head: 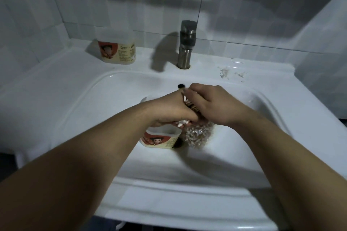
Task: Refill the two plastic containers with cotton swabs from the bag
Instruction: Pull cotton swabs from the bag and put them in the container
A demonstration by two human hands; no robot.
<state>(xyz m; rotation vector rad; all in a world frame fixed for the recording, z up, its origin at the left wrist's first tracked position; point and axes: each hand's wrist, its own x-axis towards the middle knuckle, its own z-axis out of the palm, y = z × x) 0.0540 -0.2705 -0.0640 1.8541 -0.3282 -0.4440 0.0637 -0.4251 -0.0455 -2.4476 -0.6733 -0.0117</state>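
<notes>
While my left hand (169,110) grips cotton swabs (190,103) over the open container (161,138) in the sink (90,118) and my right hand (210,107) holds the bag (197,136), the other container (116,48) beside the faucet (185,43) looks yet to be filled.

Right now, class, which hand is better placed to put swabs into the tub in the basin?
Left. The left hand grips swabs whose tips hang right over the tub; the right hand holds the bag beside it.
</notes>
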